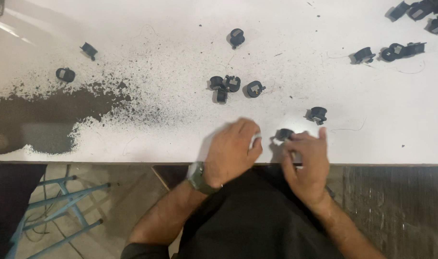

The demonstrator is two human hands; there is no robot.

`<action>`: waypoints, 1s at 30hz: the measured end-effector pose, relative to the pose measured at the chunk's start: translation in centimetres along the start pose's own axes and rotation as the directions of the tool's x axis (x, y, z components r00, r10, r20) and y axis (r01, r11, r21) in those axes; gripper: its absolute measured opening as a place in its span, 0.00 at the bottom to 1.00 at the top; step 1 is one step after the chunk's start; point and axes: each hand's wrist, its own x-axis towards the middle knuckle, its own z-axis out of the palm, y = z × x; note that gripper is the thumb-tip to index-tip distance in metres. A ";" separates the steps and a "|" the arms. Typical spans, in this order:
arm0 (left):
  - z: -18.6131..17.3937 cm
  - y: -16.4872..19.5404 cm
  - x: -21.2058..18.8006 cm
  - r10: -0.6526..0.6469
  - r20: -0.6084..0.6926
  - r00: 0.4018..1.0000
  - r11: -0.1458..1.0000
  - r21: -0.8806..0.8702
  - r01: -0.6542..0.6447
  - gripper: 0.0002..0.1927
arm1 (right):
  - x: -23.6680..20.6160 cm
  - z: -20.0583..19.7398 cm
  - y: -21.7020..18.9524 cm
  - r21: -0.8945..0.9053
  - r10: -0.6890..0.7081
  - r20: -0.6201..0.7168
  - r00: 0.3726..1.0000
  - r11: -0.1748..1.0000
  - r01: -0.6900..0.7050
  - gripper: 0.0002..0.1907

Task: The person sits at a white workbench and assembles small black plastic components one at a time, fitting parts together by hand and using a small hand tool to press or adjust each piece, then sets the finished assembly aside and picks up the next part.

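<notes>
Both hands work at the near edge of the white surface [382,139], slightly right of its middle. The right hand [309,163] holds a small black part [284,134] between thumb and fingertips; the grip is clamped on the part. The part sits just above the near edge, between the two hands, touching the right fingertips [295,138]. It is a short, squat piece, and motion blur hides its detail. Its long axis appears to run roughly along the near edge, but which way it points cannot be told.

The left hand [234,149] lies just left of the part, knuckles up, fingers curled inward with the tips drawn together. Whether they pinch anything cannot be told. A watch [197,177] sits on the left wrist.

Similar black parts lie loose on the surface. One [318,114] rests just beyond the right hand. A cluster of three [224,86] and one more [254,88] lie further in, near the middle. One [236,37] lies toward the far edge. A pair [401,50] and a single [363,55] lie toward the far right, and a group [422,10] fills the far right corner. Two [65,74] [89,50] lie toward the left edge.

A dark worn patch [51,117] spreads from the left edge, breaking into fine black specks toward the middle. Thin wire offcuts [348,129] lie right of the hands.

Below the near edge, a blue metal frame [61,201] stands on the floor at the left.
</notes>
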 end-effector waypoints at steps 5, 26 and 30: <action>-1.9 -3.4 6.7 0.433 0.026 0.901 0.734 0.569 -0.369 0.29 | 0.2 -1.4 0.8 0.025 0.068 -0.150 0.986 0.998 -0.065 0.12; 1.5 0.3 -2.2 -0.029 -0.101 0.994 0.999 0.036 0.033 0.17 | 2.1 0.2 -3.0 -0.232 0.129 0.191 0.973 0.969 -0.083 0.23; 1.7 0.7 -1.7 -0.046 -0.091 0.995 0.999 0.023 0.048 0.14 | 2.0 0.4 -2.9 -0.195 0.099 0.163 0.982 0.979 -0.067 0.23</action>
